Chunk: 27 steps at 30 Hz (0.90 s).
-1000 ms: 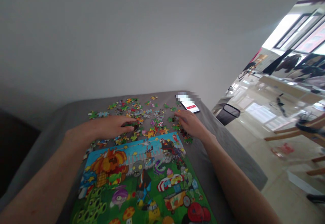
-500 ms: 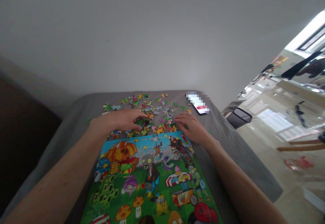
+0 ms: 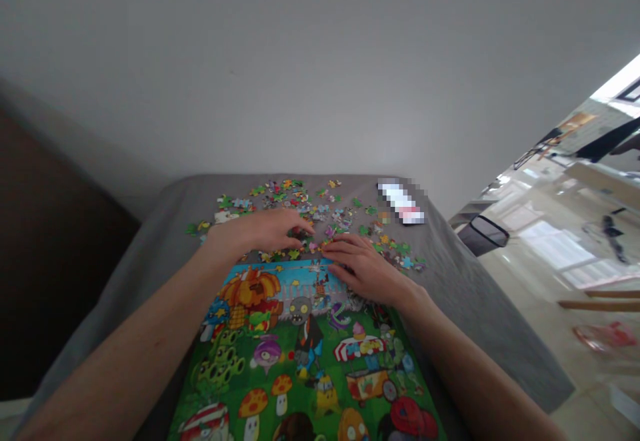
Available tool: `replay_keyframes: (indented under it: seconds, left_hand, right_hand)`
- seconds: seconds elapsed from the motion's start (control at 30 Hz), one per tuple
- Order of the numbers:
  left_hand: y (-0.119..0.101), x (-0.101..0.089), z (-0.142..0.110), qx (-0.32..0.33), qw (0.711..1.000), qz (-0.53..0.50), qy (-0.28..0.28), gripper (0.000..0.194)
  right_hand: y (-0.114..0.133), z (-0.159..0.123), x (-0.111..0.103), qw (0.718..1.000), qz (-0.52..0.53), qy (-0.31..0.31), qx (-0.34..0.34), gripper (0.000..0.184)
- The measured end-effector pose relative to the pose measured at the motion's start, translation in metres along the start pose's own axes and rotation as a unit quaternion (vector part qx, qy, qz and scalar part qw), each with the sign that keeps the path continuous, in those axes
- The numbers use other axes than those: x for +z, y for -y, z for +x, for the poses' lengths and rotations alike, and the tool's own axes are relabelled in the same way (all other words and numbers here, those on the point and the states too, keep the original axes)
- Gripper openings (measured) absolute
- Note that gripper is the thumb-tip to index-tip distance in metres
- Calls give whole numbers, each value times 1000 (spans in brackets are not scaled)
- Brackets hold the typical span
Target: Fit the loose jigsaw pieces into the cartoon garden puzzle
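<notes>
L hand point(image 3: 277, 231): thumb + fingers parted, over loose jigsaw pcs point(image 3: 287, 184). R hand point(image 3: 365, 267): fingers bunched nr top edge of cartoon zombie pic sheet point(image 3: 310, 351); can't tell if gripping. Pcs prob. light, stiff card, tabs bendable; pinch opp. edges. Look: small, knobbed, multicolour, strewn on gray cloth point(image 3: 475, 321) beyond sheet.

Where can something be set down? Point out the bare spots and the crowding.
Bare grey cloth lies right of the right arm, nearer than the phone, though its outer part may slope; another patch lies left of the left arm. It's crowded beyond the cartoon picture, where puzzle pieces lie around the left hand and right hand.
</notes>
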<state>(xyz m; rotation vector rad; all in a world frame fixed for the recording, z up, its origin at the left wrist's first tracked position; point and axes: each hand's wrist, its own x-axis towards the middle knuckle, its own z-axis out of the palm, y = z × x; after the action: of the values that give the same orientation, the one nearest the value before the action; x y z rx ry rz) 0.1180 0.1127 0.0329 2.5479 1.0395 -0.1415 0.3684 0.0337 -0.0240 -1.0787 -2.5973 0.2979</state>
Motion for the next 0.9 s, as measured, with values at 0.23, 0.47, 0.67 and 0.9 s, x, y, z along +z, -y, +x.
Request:
replay_keyframes:
  seconds: [0.23, 0.47, 0.67, 0.9]
  left_hand:
    - [-1, 17, 13, 17, 999, 30, -28, 41]
    - [-23, 29, 21, -12, 994, 50, -96, 36]
    - [-9, 5, 10, -42, 987, 45, -146, 35]
    - [32, -18, -22, -105, 994, -2, -28, 58]
  right_hand:
    - [-13, -4, -8, 998, -8, -32, 53, 34]
    - [-15, -9, -14, 996, 35, -46, 66, 36]
    - [-11, -10, -16, 995, 59, -32, 72, 37]
    - [-21, -13, -13, 996, -7, -42, 84, 34]
